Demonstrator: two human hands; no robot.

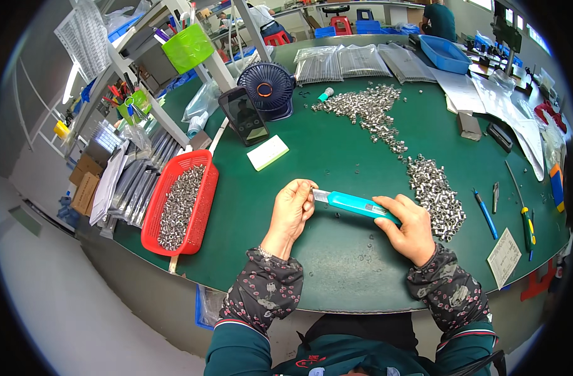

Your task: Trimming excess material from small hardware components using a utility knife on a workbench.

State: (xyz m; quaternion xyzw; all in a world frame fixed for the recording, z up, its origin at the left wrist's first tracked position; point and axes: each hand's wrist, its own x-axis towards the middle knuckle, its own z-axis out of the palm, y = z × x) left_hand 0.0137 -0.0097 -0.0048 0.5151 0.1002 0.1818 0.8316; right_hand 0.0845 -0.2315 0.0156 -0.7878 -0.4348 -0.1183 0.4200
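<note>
My right hand (pixel 406 227) grips a teal utility knife (pixel 355 204) by its handle, the blade pointing left. My left hand (pixel 292 208) is closed in a pinch right at the blade's tip; whatever small piece sits between its fingertips is hidden. Just right of my right hand lies a heap of small shiny metal rings (pixel 438 197). A second, looser pile of similar metal rings (pixel 368 109) spreads across the far middle of the green table (pixel 336 269). On the left, a red plastic basket (pixel 212 182) holds many small metal pieces (pixel 183 203).
A phone (pixel 244 116) leans before a dark blue fan (pixel 265 88), near a pad of paper (pixel 267 152). At right lie a blue pen (pixel 485 214), a screwdriver (pixel 526 225) and a paper slip (pixel 504 257). Bagged trays (pixel 361 61) and a blue bin (pixel 445 53) line the back.
</note>
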